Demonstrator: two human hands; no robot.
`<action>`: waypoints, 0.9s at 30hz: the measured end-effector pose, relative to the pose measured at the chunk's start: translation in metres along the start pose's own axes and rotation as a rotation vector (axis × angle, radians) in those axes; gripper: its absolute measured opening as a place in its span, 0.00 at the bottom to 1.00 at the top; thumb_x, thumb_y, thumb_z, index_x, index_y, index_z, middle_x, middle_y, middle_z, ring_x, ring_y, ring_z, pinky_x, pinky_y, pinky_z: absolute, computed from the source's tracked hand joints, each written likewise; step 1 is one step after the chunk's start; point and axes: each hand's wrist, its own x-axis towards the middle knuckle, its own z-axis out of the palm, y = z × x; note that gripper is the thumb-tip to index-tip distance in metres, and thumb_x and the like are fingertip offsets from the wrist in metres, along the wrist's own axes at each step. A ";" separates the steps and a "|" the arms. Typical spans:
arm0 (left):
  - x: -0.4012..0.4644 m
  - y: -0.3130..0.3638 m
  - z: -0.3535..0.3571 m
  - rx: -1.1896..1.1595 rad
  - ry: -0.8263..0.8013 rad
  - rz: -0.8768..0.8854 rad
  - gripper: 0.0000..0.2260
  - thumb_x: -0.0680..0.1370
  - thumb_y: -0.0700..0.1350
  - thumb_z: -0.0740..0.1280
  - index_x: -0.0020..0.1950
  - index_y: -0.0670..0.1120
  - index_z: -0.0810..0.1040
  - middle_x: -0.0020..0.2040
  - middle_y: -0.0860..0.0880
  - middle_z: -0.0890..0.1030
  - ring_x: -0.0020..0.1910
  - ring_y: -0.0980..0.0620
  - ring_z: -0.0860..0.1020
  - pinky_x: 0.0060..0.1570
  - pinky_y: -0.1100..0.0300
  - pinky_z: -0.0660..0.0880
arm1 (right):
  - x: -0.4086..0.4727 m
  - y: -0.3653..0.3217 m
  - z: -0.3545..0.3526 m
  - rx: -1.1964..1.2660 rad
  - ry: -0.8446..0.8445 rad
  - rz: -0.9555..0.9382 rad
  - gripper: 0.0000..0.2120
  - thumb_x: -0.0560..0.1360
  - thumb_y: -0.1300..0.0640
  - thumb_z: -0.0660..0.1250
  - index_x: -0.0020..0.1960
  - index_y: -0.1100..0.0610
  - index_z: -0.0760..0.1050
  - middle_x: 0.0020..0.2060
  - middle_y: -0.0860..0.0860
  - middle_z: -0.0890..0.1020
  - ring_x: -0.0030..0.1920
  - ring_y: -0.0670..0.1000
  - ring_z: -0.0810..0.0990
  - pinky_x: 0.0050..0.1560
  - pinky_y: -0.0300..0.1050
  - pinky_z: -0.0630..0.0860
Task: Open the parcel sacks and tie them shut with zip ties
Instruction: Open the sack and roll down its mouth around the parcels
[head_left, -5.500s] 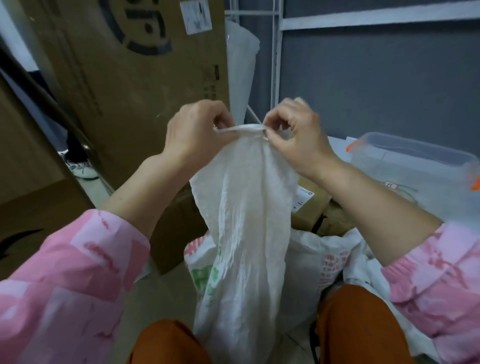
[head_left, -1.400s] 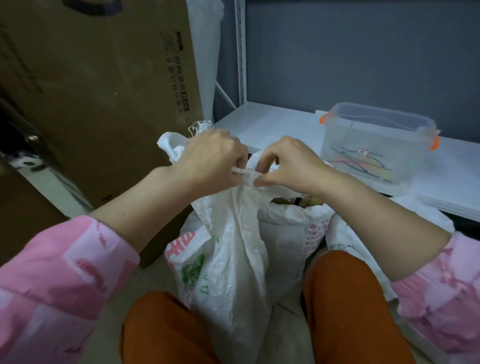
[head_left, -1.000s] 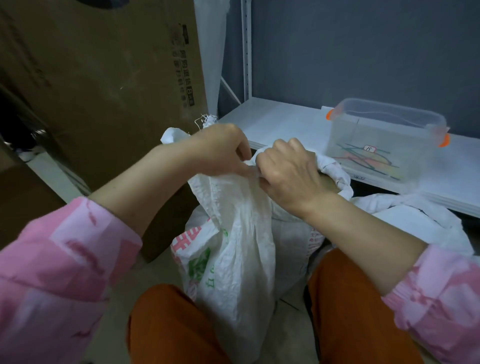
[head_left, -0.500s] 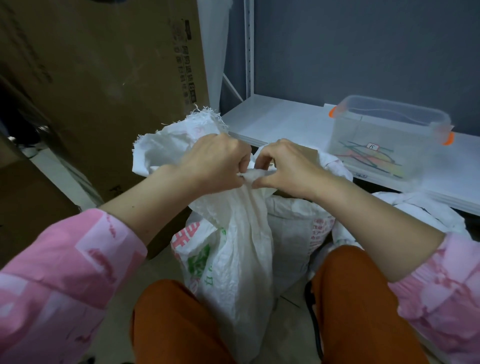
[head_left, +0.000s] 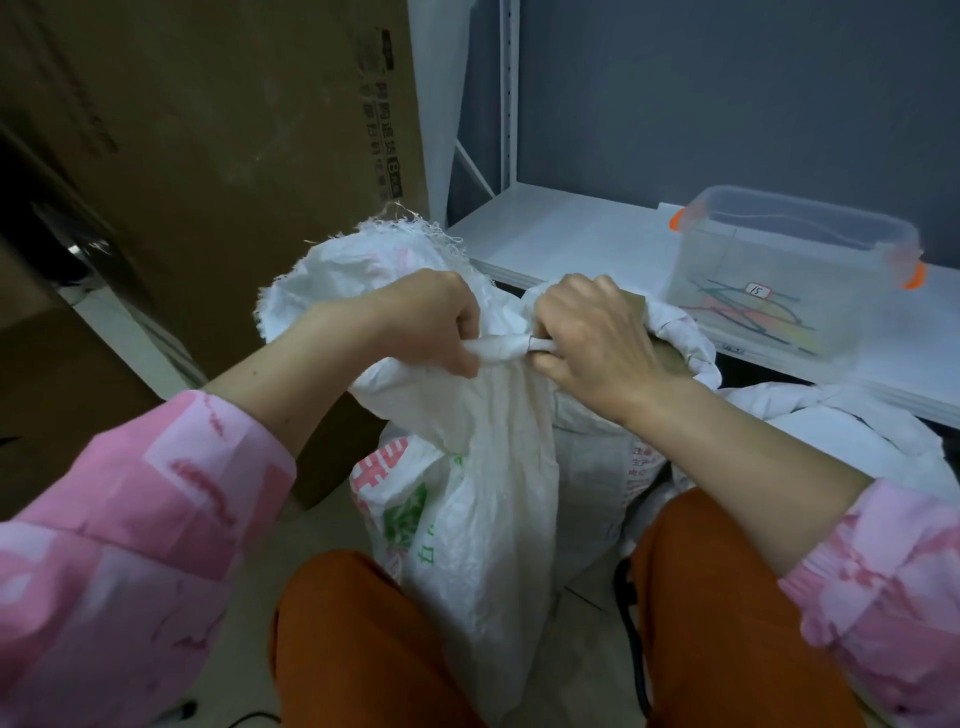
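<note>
White woven parcel sack (head_left: 488, 499) stands on the floor between the person's knees, its body hanging down from a gathered neck at centre frame. Left hand (head_left: 426, 322) is fisted around the bunched cloth on the left of the neck; right hand (head_left: 597, 332) is fisted on the right, thumb and fingers pinching the same twisted roll. The short twisted stretch of sack spans the small gap between the two fists, level, taut. Frayed sack mouth fans up and back behind the left hand. Red and green print shows low on the sack's left side. A second white sack (head_left: 831, 421) lies crumpled under the right forearm. No zip tie can be made out at the neck. Clear plastic bin (head_left: 789, 270) with orange latches sits on the white shelf (head_left: 561, 234) beyond the right hand, coloured strips inside. Large cardboard box (head_left: 218, 156) stands at left.
</note>
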 end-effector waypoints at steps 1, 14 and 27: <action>0.000 -0.001 0.002 0.008 0.020 0.003 0.07 0.70 0.45 0.74 0.39 0.51 0.76 0.36 0.56 0.73 0.36 0.56 0.71 0.30 0.65 0.65 | 0.000 0.002 0.001 0.030 -0.020 0.023 0.11 0.60 0.64 0.73 0.35 0.59 0.71 0.31 0.53 0.74 0.35 0.57 0.74 0.38 0.47 0.63; -0.007 -0.019 -0.008 0.012 -0.260 -0.129 0.15 0.65 0.54 0.78 0.42 0.48 0.78 0.34 0.52 0.81 0.30 0.57 0.77 0.32 0.64 0.70 | 0.009 0.021 0.003 0.204 -0.179 0.300 0.09 0.71 0.56 0.71 0.37 0.52 0.71 0.39 0.49 0.79 0.43 0.48 0.68 0.47 0.42 0.63; 0.001 -0.048 0.026 0.349 0.285 -0.427 0.00 0.75 0.39 0.63 0.45 0.43 0.73 0.36 0.47 0.70 0.38 0.45 0.72 0.35 0.57 0.66 | 0.016 0.020 0.001 0.085 -0.181 0.500 0.06 0.75 0.52 0.67 0.41 0.51 0.73 0.43 0.49 0.81 0.49 0.53 0.73 0.53 0.46 0.65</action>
